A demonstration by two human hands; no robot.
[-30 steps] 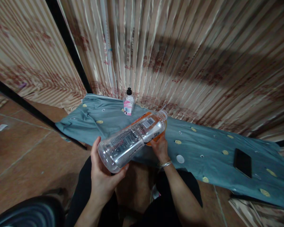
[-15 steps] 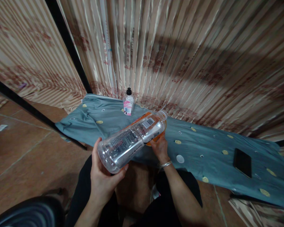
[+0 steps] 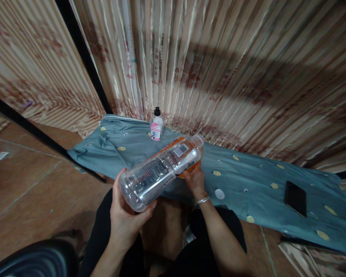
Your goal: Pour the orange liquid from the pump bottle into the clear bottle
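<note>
A large clear plastic bottle (image 3: 150,177) lies tilted across both my hands, its base toward me and its uncapped neck pointing up to the right. It carries printed text, a barcode and orange areas. My left hand (image 3: 127,219) wraps round the base, thumb on the near side. Under the upper part, my right hand (image 3: 195,180) grips the bottle near the orange area, its fingers mostly hidden behind it. Whether the orange is all label or partly something behind the bottle, I cannot tell. A white round disc (image 3: 219,193) lies on the cloth right of my right hand.
A small clear bottle (image 3: 156,129) with a black cap and pink label stands at the back of the narrow cloth-covered surface (image 3: 236,177). A black phone (image 3: 295,198) lies to the right. Striped curtains (image 3: 219,69) hang behind; a black pole (image 3: 83,54) rises at the left.
</note>
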